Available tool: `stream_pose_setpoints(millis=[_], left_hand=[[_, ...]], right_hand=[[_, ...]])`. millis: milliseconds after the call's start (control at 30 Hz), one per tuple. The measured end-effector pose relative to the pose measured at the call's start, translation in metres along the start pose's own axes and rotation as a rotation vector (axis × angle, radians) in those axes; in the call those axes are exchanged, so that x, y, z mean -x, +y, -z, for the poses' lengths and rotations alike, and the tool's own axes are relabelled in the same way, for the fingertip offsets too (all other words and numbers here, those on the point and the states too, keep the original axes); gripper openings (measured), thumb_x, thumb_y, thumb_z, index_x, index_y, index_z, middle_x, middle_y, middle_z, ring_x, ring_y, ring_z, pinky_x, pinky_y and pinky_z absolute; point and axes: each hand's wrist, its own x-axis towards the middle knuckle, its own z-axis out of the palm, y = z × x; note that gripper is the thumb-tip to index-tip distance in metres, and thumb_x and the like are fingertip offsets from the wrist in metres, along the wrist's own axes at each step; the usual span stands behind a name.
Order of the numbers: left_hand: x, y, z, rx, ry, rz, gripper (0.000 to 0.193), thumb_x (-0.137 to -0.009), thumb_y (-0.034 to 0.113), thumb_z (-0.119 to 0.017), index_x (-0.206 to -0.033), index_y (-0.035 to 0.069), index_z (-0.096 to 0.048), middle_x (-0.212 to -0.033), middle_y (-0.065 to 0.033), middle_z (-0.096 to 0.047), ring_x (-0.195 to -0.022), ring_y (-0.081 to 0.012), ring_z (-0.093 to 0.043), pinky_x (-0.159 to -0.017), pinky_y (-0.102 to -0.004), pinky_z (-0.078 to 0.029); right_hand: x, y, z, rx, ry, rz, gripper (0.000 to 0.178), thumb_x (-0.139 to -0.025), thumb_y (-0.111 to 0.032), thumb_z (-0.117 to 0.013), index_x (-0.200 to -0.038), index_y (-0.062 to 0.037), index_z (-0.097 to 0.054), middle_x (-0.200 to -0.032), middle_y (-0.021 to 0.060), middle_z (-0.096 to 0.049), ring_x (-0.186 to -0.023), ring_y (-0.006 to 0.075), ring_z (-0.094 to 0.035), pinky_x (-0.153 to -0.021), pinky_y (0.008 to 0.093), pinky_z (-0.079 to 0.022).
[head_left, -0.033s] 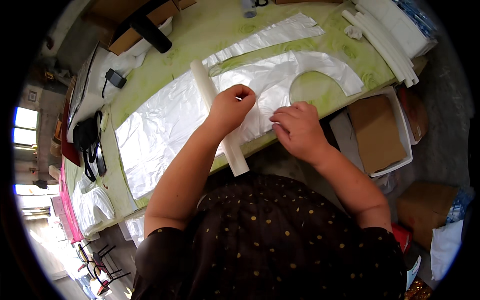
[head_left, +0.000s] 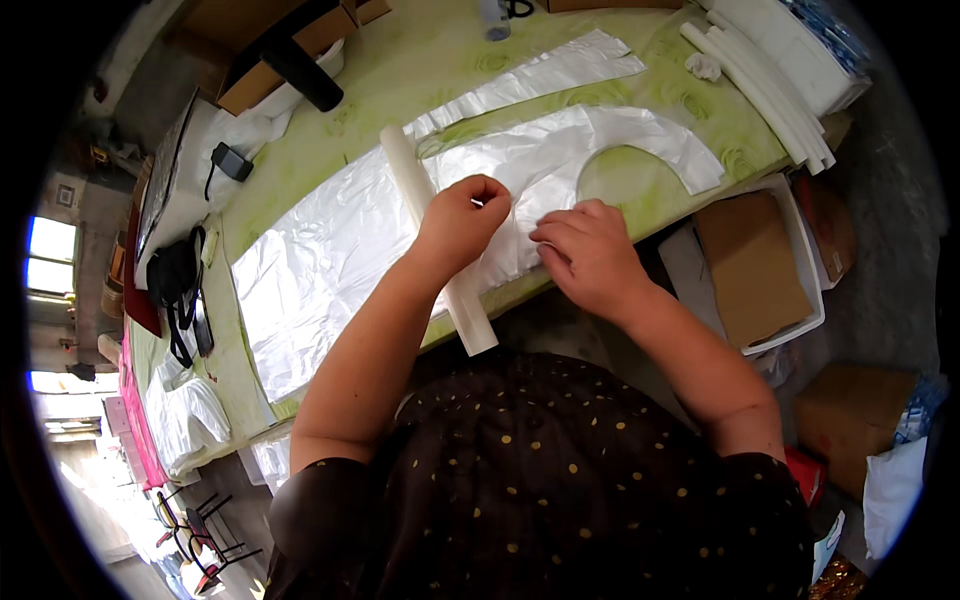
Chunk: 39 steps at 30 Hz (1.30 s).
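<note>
A shiny white plastic sheet (head_left: 330, 235) with a rounded cutout at its right end lies on the green patterned table (head_left: 345, 110). Across it rests a long cream tube (head_left: 405, 170), its near end sticking out past the table edge. My left hand (head_left: 462, 222) is over the middle of the tube, thumb and forefinger pinched together on thin film of the sheet. Just to its right, my right hand (head_left: 595, 255) hovers at the sheet's near edge with bent fingers, thumb apart from them. Whether its fingertips touch the film is hard to see.
A narrow silver-white strip (head_left: 530, 80) lies farther back. Several white tubes (head_left: 755, 95) sit at the right corner. A black cylinder (head_left: 302, 75), a small black device (head_left: 231, 161) and a black bag (head_left: 175, 270) are on the left. A white bin (head_left: 812, 290) holding cardboard stands below right.
My right hand has shifted slightly left, closer to my left hand. The left hand keeps its pinch, and the sheet and tube look unmoved.
</note>
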Motion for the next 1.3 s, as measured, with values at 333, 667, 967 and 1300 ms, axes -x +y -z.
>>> stream_pose_setpoints(millis=[333,667,967,1300], left_hand=[[-0.003,0.018,-0.005,-0.060,-0.065,-0.066,0.034,-0.093,0.026,-0.072,-0.117,0.004,-0.065,-0.096,-0.0007,-0.066,-0.082,-0.0113,-0.061,-0.074,-0.0283,-0.052],[-0.097,0.037,-0.053,0.688,-0.008,0.284,0.029,-0.093,0.027,-0.069,-0.118,0.014,-0.059,-0.103,0.0013,-0.059,-0.093,-0.0140,-0.053,-0.082,-0.0346,-0.048],[-0.043,0.036,0.036,0.993,0.100,0.114,0.019,-0.100,0.017,-0.065,-0.118,0.012,-0.062,-0.099,0.0021,-0.063,-0.084,-0.0110,-0.058,-0.075,-0.0284,-0.048],[0.085,-0.111,0.193,0.258,0.544,0.442,0.053,-0.088,0.018,-0.075,-0.137,0.009,-0.056,-0.089,0.0040,-0.059,-0.072,-0.0072,-0.053,-0.060,-0.0244,-0.043]], right_hand=[[-0.069,0.094,-0.015,0.323,0.274,-0.295,0.074,-0.082,-0.021,-0.072,-0.151,-0.0170,-0.047,-0.141,0.0214,-0.056,-0.115,0.0400,-0.060,-0.100,0.0463,-0.048],[-0.062,0.096,-0.029,0.196,0.138,-0.004,0.058,-0.088,-0.017,-0.061,-0.143,-0.0302,-0.053,-0.155,0.0080,-0.048,-0.129,0.0273,-0.057,-0.113,0.0431,-0.040],[-0.067,0.134,-0.052,0.294,0.414,-0.496,0.032,-0.092,-0.023,-0.063,-0.113,0.0001,-0.067,-0.121,0.0267,-0.064,-0.106,0.0359,-0.063,-0.093,0.0460,-0.052],[-0.059,0.142,0.001,-1.116,0.745,-0.642,0.074,-0.092,0.001,-0.057,-0.158,-0.0088,-0.024,-0.139,0.0156,-0.056,-0.066,0.0130,-0.057,-0.053,0.0236,-0.043]])
